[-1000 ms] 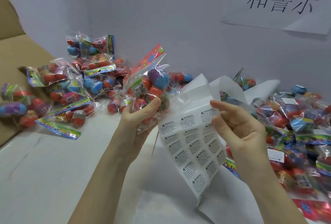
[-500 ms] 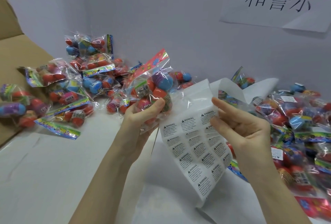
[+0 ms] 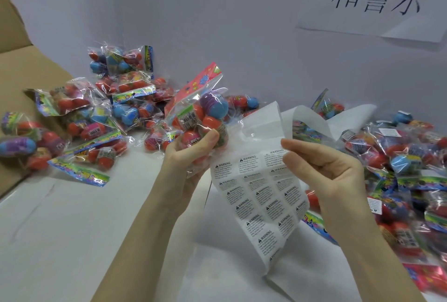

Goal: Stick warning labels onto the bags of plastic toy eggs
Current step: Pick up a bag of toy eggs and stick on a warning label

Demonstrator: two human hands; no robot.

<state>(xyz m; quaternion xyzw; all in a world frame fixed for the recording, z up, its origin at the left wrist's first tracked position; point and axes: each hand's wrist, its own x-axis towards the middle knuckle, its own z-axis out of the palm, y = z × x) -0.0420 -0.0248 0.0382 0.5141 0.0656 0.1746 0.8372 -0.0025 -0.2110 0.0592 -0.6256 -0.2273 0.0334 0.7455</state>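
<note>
Currently the left hand [image 3: 191, 154] grips one bag of toy eggs [image 3: 200, 118] at centre frame, fingers curled round its lower part, with the red header card pointing toward the upper right. The same hand also appears to pinch the upper left edge of the label sheet [image 3: 261, 195], though the exact contact is hidden behind the bag.

The right hand [image 3: 331, 176] is at the top right corner of the sheet. Its fingers are loosely curled, with the thumb and fingertips [image 3: 286, 147] closing on the top row of labels. Whether a label is already lifted cannot be told.

Key relation: the bag lies up and to the left of the right hand's pinch point, just beside it. The long axis of the sheet runs from upper left to lower right and hangs down below both hands. The right hand is the nearer one to the labels; the left presents the bag.

Compared with the earlier frames, the bag sits slightly lower and nearer the sheet, and the right hand's fingertips have curled further onto the top row.

Unlabelled bags [image 3: 116, 98] lie at the left of the frame; labelled bags [image 3: 387, 147] lie at the right.
</note>
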